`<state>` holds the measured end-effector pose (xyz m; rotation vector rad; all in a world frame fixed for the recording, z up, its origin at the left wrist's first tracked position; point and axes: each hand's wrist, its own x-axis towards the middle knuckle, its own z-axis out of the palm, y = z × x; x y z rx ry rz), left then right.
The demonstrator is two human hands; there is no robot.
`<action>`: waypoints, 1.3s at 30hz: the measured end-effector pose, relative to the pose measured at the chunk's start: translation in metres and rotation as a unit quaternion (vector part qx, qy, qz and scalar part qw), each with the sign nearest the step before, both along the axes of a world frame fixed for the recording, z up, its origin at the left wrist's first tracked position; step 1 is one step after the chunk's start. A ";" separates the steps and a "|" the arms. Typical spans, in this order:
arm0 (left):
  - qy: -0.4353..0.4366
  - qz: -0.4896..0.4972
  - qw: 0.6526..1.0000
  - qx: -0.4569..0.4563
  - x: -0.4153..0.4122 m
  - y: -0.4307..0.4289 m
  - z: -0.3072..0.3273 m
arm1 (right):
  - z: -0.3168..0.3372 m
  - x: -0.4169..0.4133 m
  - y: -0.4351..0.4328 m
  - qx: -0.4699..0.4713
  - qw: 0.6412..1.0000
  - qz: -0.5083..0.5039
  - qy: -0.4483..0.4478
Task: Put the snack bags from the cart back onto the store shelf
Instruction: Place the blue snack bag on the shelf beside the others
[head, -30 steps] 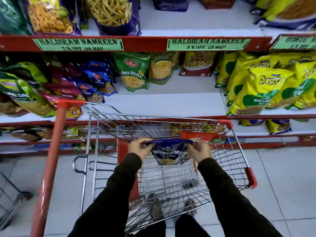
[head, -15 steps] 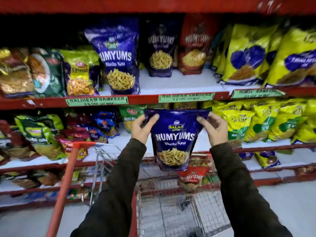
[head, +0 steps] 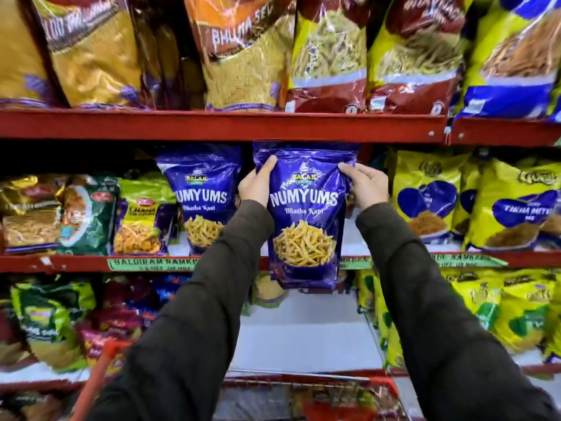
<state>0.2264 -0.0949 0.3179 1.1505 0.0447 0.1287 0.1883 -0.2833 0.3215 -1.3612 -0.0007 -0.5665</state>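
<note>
I hold a purple Numyums snack bag point(head: 305, 217) upright in front of the middle shelf point(head: 76, 263). My left hand point(head: 255, 185) grips its upper left edge and my right hand point(head: 365, 185) grips its upper right edge. The bag's top reaches the red lip of the shelf above, and its bottom hangs below the middle shelf's front edge. A matching Numyums bag point(head: 202, 196) stands on the shelf just to the left. The cart point(head: 349, 396) shows at the bottom, with red and yellow bags blurred inside.
Yellow bags point(head: 513, 208) fill the middle shelf to the right; green and gold bags point(head: 85, 214) stand to the left. Large bags crowd the top shelf point(head: 224, 124). The lower shelf point(head: 303, 335) has a bare white patch below the held bag. The cart's red handle point(head: 100, 378) rises bottom left.
Both hands lifted the Numyums bag out of the cart and raised it from the lower shelf level up to the middle shelf, closer to the shelving. My view tilted upward.
</note>
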 end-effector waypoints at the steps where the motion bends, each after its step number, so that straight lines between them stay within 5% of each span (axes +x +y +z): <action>1: 0.008 0.008 1.000 0.005 0.010 -0.004 0.004 | 0.005 0.012 -0.003 -0.004 1.000 -0.002 0.002; 16: 0.003 0.133 0.990 -0.043 0.095 -0.029 0.014 | 0.006 0.130 -0.004 -0.026 0.995 -0.063 0.079; 23: 0.056 0.111 0.985 0.118 0.106 -0.019 -0.029 | -0.035 0.136 0.007 -0.021 0.996 0.022 0.081; 28: 0.095 0.094 0.991 -0.032 0.087 -0.023 -0.077 | -0.078 0.109 0.011 -0.009 0.981 0.087 0.173; 31: 0.141 0.054 0.988 -0.032 0.072 -0.022 -0.108 | -0.113 0.103 0.020 0.017 0.963 0.127 0.238; 39: 0.066 0.081 0.985 0.136 0.045 -0.009 -0.119 | -0.134 0.072 0.034 0.000 0.967 0.100 0.236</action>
